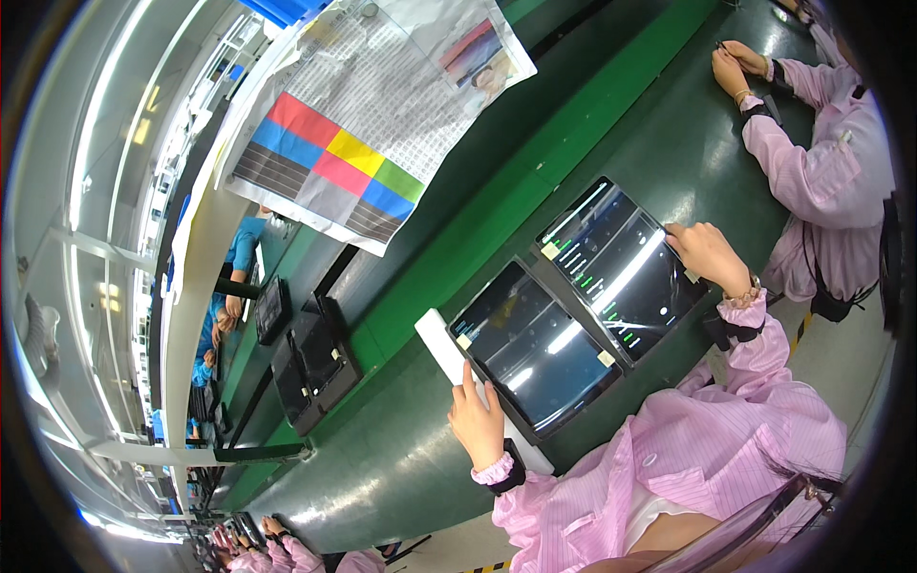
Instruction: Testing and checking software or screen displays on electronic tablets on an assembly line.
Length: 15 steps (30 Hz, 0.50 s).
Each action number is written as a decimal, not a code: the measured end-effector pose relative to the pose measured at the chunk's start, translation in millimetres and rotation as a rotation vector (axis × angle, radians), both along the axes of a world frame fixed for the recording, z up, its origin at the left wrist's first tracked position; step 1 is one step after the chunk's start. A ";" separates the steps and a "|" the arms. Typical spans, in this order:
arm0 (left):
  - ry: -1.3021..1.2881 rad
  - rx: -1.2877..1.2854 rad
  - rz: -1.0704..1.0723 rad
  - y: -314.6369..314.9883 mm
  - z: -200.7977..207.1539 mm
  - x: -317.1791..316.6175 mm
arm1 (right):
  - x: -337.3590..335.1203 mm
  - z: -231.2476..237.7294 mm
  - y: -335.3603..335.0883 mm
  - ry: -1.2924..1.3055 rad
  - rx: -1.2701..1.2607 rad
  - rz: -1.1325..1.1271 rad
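Observation:
Two tablets lie side by side in a dark tray (576, 313) on the green bench. The left tablet (521, 329) has a mostly dark screen with light reflections. Rows of small white and green text light up the right tablet (604, 250). Small pale stickers sit near the edges of both. My left hand (478, 420) rests at the left tablet's left edge, beside a long white bar (441, 342), its fingers stretched out and holding nothing. At the right tablet's right edge, my right hand (709, 256) touches with an extended finger; its other fingers are partly hidden.
A printed sheet with colour blocks (353, 158) hangs over the far side. Beyond the green strip (401, 329) lie more dark tablets (310, 363). A co-worker in pink (812, 153) sits to the right; people in blue sleeves (246, 246) work opposite. A metal post (267, 454) stands left.

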<state>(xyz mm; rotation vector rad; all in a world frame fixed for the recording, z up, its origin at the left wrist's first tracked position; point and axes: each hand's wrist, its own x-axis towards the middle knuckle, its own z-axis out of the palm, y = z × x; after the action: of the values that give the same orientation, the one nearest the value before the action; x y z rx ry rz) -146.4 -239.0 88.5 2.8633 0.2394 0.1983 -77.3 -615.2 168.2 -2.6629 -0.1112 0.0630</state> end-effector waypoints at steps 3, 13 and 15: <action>0.009 0.084 -0.007 5.7 4.7 -3.3 | 9.1 -6.7 18.3 0.210 -0.048 -0.055; 0.018 0.096 -0.059 0.2 2.7 1.4 | 29.4 -79.9 51.7 -0.397 -0.171 0.202; 0.022 0.091 -0.062 -0.1 2.3 0.9 | 32.8 -83.9 54.3 -0.392 -0.172 0.209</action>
<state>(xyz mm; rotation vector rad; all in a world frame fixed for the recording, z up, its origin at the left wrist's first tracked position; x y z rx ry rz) -145.5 -239.1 90.8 2.9599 0.1493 0.1704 -44.5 -560.8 84.3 -2.7900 -0.5316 -0.4011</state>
